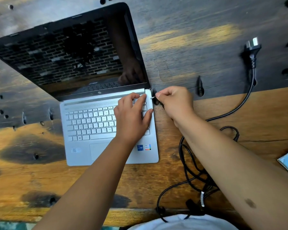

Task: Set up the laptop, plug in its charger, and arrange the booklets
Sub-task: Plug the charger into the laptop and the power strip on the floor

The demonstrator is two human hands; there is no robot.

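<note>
Pinching metal charger tip (152,97); silver laptop (106,138).

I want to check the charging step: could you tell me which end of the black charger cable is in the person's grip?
The small barrel connector, pinched by the right hand at the laptop's right edge. The pronged wall plug lies untouched on the table.

Looks like an informal home or workshop-style work spot rather than a fitted office. Rough wooden surface (206,39), worn, stained dark in patches over yellow-brown grain, dotted with knot holes and drilled holes, its front edge uneven. Silver laptop (83,146) open on it with a brick wall mirrored in the dark screen (70,52), a black charger cable (186,163) lying loose in loops beside it, its wall plug (252,47) unplugged on the wood.
</note>
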